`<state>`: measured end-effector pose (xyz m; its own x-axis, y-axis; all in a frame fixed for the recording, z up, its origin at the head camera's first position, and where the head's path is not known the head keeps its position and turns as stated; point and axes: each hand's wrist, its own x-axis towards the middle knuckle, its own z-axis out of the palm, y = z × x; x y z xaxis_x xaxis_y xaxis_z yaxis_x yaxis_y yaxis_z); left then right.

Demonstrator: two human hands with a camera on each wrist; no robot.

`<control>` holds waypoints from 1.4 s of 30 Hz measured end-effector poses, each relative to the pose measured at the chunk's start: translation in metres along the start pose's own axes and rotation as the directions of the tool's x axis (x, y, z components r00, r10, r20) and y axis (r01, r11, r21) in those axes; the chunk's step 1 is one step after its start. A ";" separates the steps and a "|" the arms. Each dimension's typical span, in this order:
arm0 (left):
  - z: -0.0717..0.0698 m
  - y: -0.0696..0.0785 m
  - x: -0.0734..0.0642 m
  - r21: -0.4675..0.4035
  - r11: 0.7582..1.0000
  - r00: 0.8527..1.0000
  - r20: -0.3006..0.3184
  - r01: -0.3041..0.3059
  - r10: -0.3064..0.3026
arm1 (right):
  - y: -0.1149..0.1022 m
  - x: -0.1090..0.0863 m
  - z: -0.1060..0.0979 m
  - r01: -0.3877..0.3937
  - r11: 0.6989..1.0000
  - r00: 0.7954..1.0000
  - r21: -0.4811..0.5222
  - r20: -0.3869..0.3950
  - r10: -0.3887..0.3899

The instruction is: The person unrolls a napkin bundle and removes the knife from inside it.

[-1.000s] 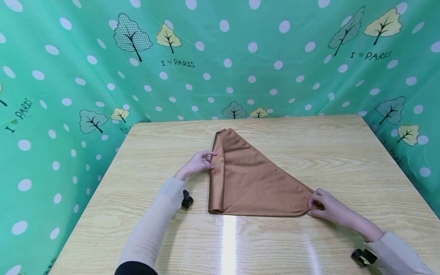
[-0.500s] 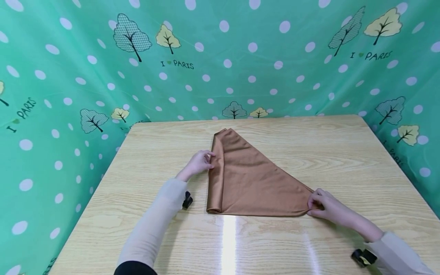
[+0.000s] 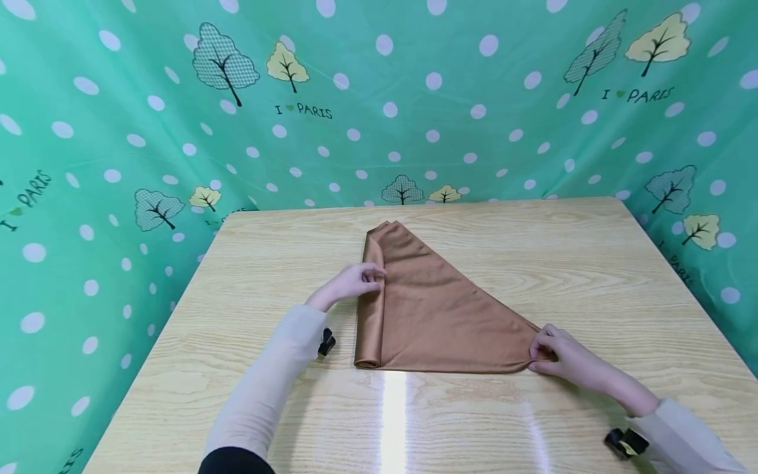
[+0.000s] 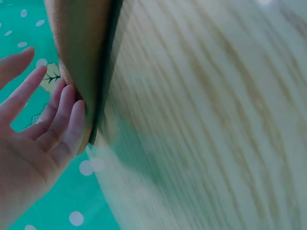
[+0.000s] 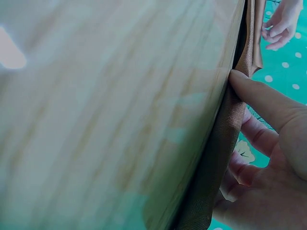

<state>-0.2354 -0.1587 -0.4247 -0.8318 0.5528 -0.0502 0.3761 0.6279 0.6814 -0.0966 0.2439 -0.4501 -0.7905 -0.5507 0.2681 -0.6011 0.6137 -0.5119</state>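
A brown cloth (image 3: 450,309) lies on the table, its left side rolled into an upright-running tube (image 3: 370,329) and the rest tapering in a flat triangle toward the right. My left hand (image 3: 355,280) reaches across the roll, fingertips at its right edge. In the left wrist view, several lightly bent fingers (image 4: 57,120) of that hand rest against the cloth (image 4: 84,43), while the others stand away from it. My right hand (image 3: 559,355) pinches the cloth's right corner. The right wrist view has its thumb (image 5: 261,93) on the cloth's near side, the other fingers behind.
The light wood table (image 3: 284,237) runs back to a green polka-dot curtain (image 3: 432,118) printed with trees, which also encloses both sides. A black device (image 3: 326,342) sits at the left wrist, and another black device (image 3: 626,444) at the right cuff.
My left hand has shifted right, from the roll's left edge to across its top. The roll has edged slightly left. My right hand keeps its place and its pinch on the corner.
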 end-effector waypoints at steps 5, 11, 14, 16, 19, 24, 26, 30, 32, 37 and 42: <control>0.006 -0.002 0.003 0.098 0.995 0.998 0.057 -0.023 0.017 | 0.001 0.000 0.001 -0.007 1.000 1.000 -0.009 0.004 0.007; 0.010 -0.029 0.014 0.114 0.991 0.992 0.114 -0.062 0.049 | 0.000 0.000 0.001 -0.011 1.000 1.000 -0.026 0.002 0.011; 0.011 -0.034 0.017 0.140 0.987 0.990 0.130 -0.080 0.062 | 0.000 0.000 0.001 -0.007 1.000 1.000 -0.025 0.001 0.007; 0.011 -0.030 0.016 0.154 0.983 0.989 0.123 -0.097 0.079 | 0.000 0.000 0.001 -0.008 1.000 1.000 -0.025 0.001 0.008; 0.007 -0.010 0.011 0.164 0.985 0.991 0.132 -0.057 0.036 | 0.000 0.000 0.001 -0.002 1.000 1.000 -0.023 0.001 0.002; 0.006 -0.007 0.013 0.100 0.995 0.987 0.161 -0.023 0.007 | 0.000 0.000 0.002 -0.006 1.000 1.000 -0.021 0.000 0.006; 0.005 -0.006 0.013 0.083 0.997 0.984 0.177 -0.005 -0.010 | 0.001 0.000 0.002 -0.009 1.000 1.000 -0.018 -0.001 0.009; 0.004 -0.006 0.013 0.072 0.997 0.979 0.201 0.011 -0.025 | 0.002 -0.001 0.003 0.003 1.000 1.000 -0.011 -0.009 -0.003; 0.004 -0.006 0.012 0.071 0.997 0.977 0.210 0.010 -0.024 | 0.002 -0.001 0.003 0.010 1.000 1.000 -0.013 -0.014 -0.010; 0.002 -0.006 0.012 0.081 0.997 0.978 0.206 0.017 -0.034 | 0.002 -0.001 0.004 0.008 1.000 1.000 -0.014 -0.012 -0.008; 0.000 -0.008 0.009 0.071 0.996 0.982 0.179 0.051 -0.063 | 0.002 -0.002 0.004 0.002 1.000 1.000 -0.014 -0.003 -0.002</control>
<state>-0.2455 -0.1588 -0.4300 -0.7676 0.6010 -0.2227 0.3612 0.6926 0.6243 -0.0959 0.2436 -0.4546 -0.7896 -0.5503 0.2716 -0.6043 0.6206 -0.4996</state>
